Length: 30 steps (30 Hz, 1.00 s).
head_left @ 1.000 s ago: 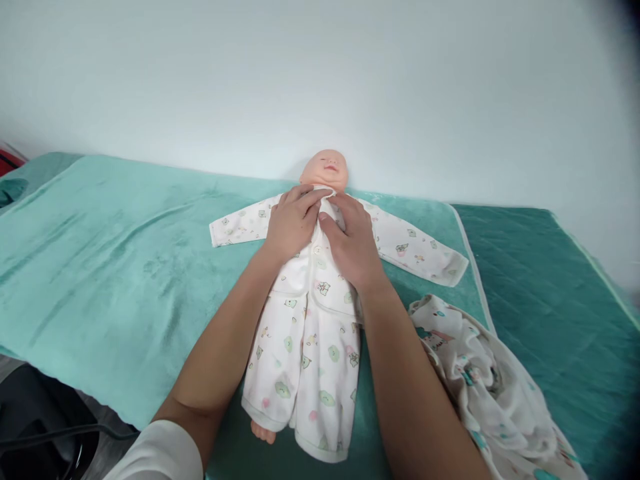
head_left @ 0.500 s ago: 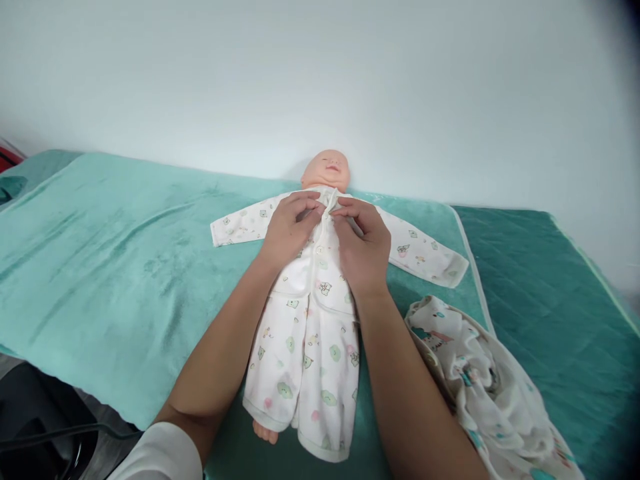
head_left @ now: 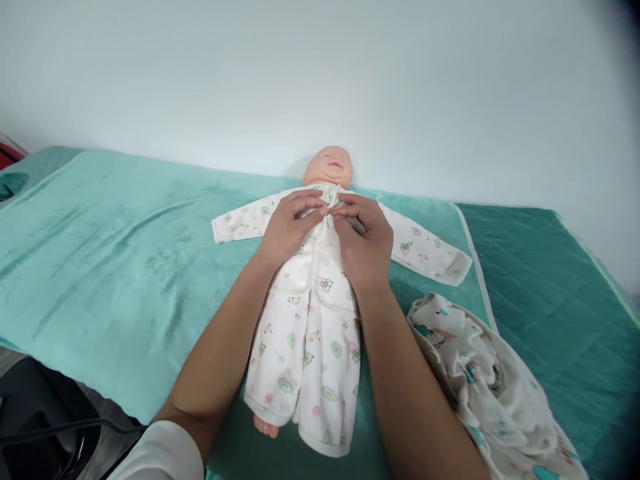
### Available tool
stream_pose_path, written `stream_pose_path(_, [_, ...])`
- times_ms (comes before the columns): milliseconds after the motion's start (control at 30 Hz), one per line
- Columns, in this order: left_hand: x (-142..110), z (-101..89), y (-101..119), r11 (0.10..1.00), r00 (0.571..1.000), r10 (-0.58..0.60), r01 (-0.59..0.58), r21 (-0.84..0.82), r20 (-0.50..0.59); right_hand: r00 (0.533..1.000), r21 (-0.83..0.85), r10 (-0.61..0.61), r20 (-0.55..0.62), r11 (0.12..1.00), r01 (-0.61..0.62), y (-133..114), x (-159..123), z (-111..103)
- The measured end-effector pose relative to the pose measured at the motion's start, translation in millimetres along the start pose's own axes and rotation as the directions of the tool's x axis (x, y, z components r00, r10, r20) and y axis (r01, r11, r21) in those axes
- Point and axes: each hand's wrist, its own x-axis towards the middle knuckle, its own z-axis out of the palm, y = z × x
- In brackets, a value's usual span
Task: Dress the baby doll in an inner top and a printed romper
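A baby doll (head_left: 327, 167) lies on its back with its head toward the wall, dressed in a white printed jacket (head_left: 300, 273) and matching trousers (head_left: 327, 380). Both sleeves are spread out to the sides. At the upper chest, my left hand (head_left: 293, 227) pinches one side of the jacket's front opening. Close against it, my right hand (head_left: 365, 237) grips the other side, thumb and fingers together on the cloth edge. My fingertips hide what exactly lies between them. Lower down, a button shows on the front. One of the doll's feet (head_left: 265, 427) sticks out of the left trouser leg.
A crumpled white printed cloth (head_left: 490, 387) lies at the right beside my forearm. Beneath everything is a light green blanket (head_left: 115, 267), with a darker green quilted cover (head_left: 540, 280) at the right. A black object with a cable (head_left: 45, 427) is at lower left.
My hands keep their pinch at the jacket's upper front, with fingertips slightly closer together. The whole view has shifted very slightly; the doll and the cloth lie as before.
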Motion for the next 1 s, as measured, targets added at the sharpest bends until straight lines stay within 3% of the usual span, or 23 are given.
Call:
stream_pose_path(267, [-0.3,3.5,3.7,0.995,0.999,0.038,-0.037,0.097,-0.011,1.0,0.042,-0.008,-0.017,0.999,0.008,2.8,1.4,0.2])
stream_pose_path(767, [-1.7,9.1,3.6,0.913,0.963,0.268,-0.267,0.308,0.041,0.983,0.163,0.127,-0.129,0.981,-0.105,11.5,1.1,5.5])
stream_pose_path(1000, [-7.9,10.7,0.6,0.905,0.958,0.285,-0.266,0.332,-0.01,0.994,0.084,0.028,-0.105,0.996,-0.019,15.8,-9.3,1.3])
